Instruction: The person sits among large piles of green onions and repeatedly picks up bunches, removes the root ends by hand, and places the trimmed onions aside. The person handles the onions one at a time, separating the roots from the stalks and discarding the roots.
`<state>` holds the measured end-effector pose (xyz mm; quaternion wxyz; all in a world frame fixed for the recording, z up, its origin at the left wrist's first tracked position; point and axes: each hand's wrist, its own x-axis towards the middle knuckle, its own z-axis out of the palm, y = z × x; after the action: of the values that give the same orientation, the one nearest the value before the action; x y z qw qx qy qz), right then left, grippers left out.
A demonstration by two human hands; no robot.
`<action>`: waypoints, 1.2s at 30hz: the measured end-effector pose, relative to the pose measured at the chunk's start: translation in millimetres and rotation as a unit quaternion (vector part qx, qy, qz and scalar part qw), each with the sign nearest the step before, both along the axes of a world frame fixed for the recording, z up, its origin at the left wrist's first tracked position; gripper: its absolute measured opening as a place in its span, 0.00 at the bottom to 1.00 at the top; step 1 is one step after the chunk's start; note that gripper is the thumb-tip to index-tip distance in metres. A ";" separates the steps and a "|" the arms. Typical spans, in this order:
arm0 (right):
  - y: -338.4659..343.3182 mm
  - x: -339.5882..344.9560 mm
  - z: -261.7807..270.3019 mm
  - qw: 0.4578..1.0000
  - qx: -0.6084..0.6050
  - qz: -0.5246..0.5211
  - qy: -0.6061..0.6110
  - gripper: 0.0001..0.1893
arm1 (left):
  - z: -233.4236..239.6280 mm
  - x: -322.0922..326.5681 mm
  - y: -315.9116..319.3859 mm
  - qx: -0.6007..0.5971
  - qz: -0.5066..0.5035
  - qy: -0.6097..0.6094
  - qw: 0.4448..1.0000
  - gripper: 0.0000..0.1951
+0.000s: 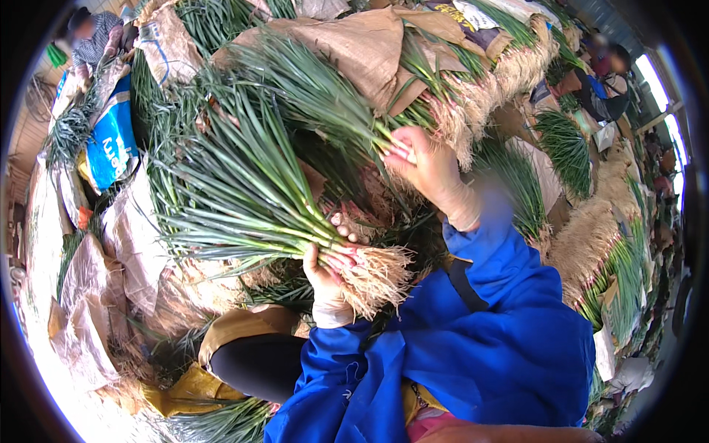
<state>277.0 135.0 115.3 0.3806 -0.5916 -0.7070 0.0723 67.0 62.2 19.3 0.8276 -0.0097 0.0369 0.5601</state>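
A thick bunch of green onions (255, 199), with reddish bases and pale stringy roots (376, 277), is gripped around its lower stems by my left hand (327, 277). Its leaves fan out towards the upper left. Above and to the right, my right hand (424, 166) pinches a few more green onion stems (388, 138) near their pale bases. Their leaves stretch up and left, overlapping other leaves behind, so I cannot tell how many belong to this hand. Both my hands appear to wear thin, pale gloves.
Brown woven sacking (354, 50) lies over onions at the back. Rows of onions with dried roots (581, 249) stand on the right. A blue printed bag (113, 138) lies left. People sit at the far left (97, 41) and far right (615, 83).
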 end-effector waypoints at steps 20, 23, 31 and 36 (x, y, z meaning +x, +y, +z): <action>-12.5 -63.6 -67.1 0.929 -0.263 0.046 0.256 0.09 | -19.2 -2.5 -9.3 -0.073 -0.002 0.122 0.990 0.30; -20.0 -60.4 -77.8 0.843 -0.306 0.051 0.439 0.07 | -7.8 4.0 -7.7 -0.037 -0.032 0.055 0.997 0.33; -23.3 -68.6 -72.1 0.704 -0.435 0.010 0.561 0.05 | -31.5 -0.2 -11.9 -0.045 -0.065 0.012 0.997 0.30; -23.8 -59.0 -97.8 0.696 -0.365 0.002 0.618 0.07 | -32.3 -2.3 -16.0 -0.029 -0.061 -0.033 0.997 0.26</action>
<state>218.0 111.2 17.5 0.4862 -0.5042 -0.2318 0.6750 64.7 46.2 -13.0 0.8602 -0.0501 0.0264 0.5068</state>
